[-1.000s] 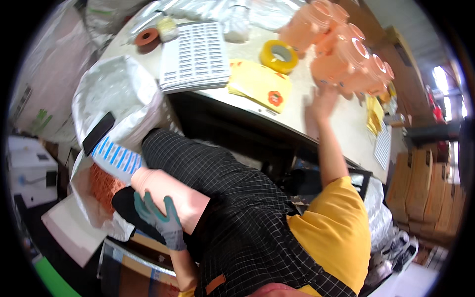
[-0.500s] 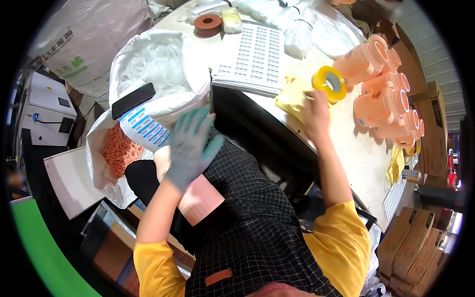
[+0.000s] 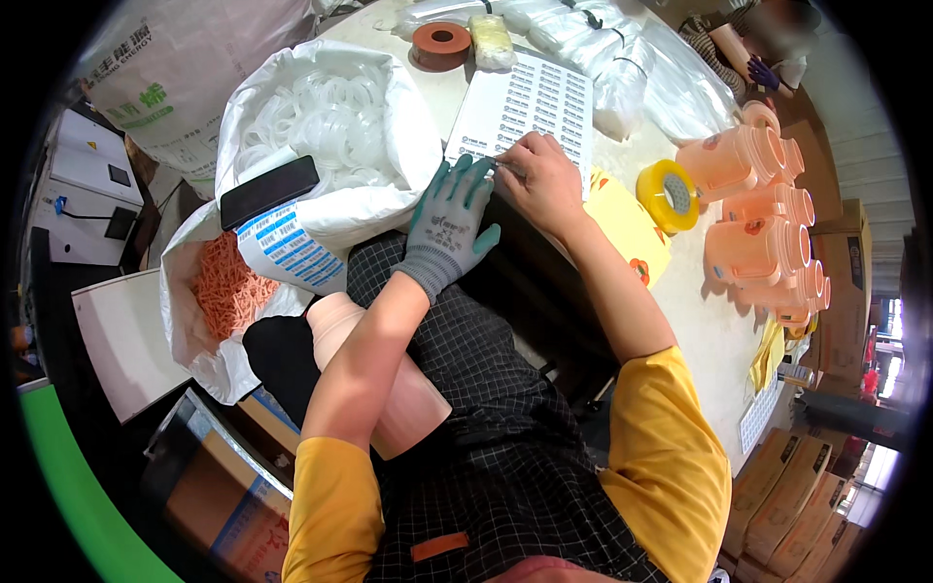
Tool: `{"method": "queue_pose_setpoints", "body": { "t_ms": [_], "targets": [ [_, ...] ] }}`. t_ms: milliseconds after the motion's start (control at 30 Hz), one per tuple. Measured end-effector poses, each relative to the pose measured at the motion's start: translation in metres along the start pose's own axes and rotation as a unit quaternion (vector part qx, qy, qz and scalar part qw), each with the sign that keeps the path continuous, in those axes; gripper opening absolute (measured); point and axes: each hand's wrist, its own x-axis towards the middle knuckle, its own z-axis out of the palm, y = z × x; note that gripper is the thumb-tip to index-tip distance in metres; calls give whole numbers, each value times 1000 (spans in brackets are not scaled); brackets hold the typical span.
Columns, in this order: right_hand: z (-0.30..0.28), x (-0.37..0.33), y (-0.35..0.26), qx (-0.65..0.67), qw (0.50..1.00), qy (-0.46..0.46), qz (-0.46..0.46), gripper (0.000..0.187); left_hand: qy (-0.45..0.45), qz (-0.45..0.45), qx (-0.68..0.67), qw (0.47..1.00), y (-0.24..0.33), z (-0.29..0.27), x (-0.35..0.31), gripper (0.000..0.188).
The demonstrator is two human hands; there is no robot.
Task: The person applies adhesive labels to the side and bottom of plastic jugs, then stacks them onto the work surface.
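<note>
Pale stacked sheets of small printed labels (image 3: 549, 97) lie at the table's near edge. My right hand (image 3: 546, 183), bare, pinches at the stack's near left corner; a small label seems to be between thumb and forefinger, largely hidden. Beside it, my left hand (image 3: 449, 222) in a grey and green glove has its fingers stretched out, their tips at the same corner. A peach-coloured plastic bottle (image 3: 413, 413) lies across my lap, partly under my left forearm. To the right of the label sheets are yellow sheets (image 3: 630, 238) with red pictures.
A white sack of clear rings (image 3: 335, 107) stands left, a black phone (image 3: 270, 192) and blue-white label sheet (image 3: 292, 248) on its rim. Below is a sack of pink shreds (image 3: 228, 291). Yellow tape (image 3: 667, 196), brown tape (image 3: 440, 46) and peach jugs (image 3: 753, 248) are on the table.
My right hand has moved left from the yellow sheets to the label sheets' corner. My left hand has moved up and right from above my lap to meet it.
</note>
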Motion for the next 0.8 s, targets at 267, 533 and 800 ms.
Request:
{"method": "queue_pose_setpoints", "body": {
  "t_ms": [267, 533, 800],
  "targets": [
    [5, 5, -5, -35, 999, 32, 10, 6, 26, -7, -26, 999, 3, 2, 2, 70],
    [12, 4, -17, -72, 996, 31, 52, 12, 15, -11, -32, 999, 3, -1, 1, 72],
    [12, 12, -6, 92, 987, 106, 81, 29, 4, -7, -7, 1000, 7, -3, 10, 69]
  ]
}}
